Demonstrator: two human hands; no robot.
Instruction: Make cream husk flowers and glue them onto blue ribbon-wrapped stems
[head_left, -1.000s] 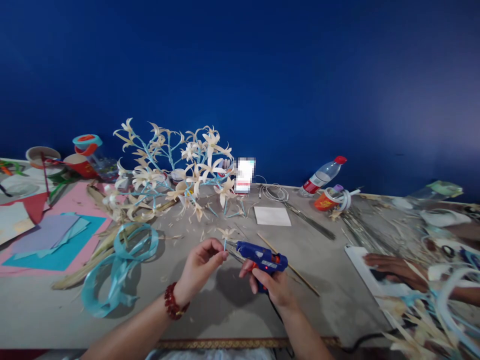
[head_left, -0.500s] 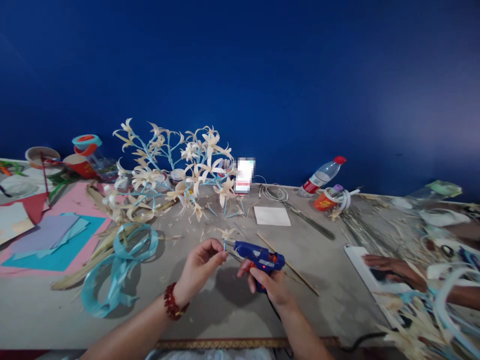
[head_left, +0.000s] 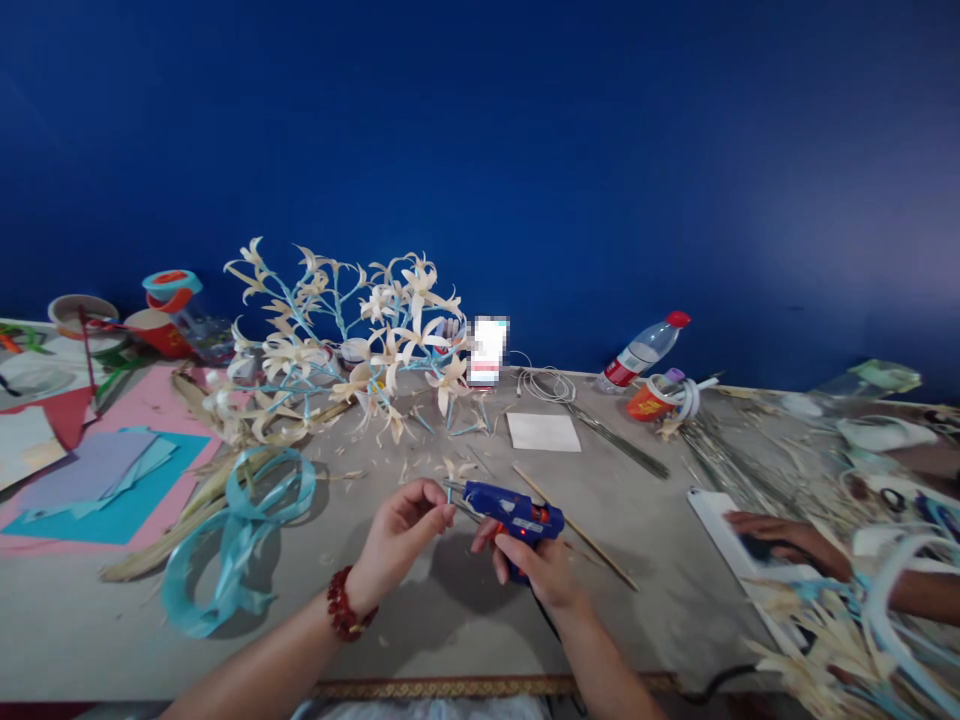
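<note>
My right hand [head_left: 536,565] is wrapped round the handle of a blue hot glue gun [head_left: 514,510], its small red light lit. The gun's nozzle points left, close to my left fingertips. My left hand [head_left: 412,520] pinches the thin light-blue stem of a small cream flower [head_left: 456,468], which sits above the fingers. Whether the nozzle touches the stem I cannot tell. Behind my hands stand branches of cream flowers [head_left: 420,340] with blue-wrapped stems. A loose light-blue ribbon [head_left: 187,580] lies left of my left hand.
A wooden stick [head_left: 592,545] lies right of the gun, with a white card [head_left: 544,432] behind it. Further back are a bottle [head_left: 637,355], an orange cup [head_left: 649,402] and wires [head_left: 622,445]. Another person's hand [head_left: 795,540] rests at the right. Coloured paper [head_left: 172,490] lies left.
The glue gun in my right hand has shifted slightly left, its nozzle nearer my left fingers. My left hand stays almost still. The other person's hand has moved slightly.
</note>
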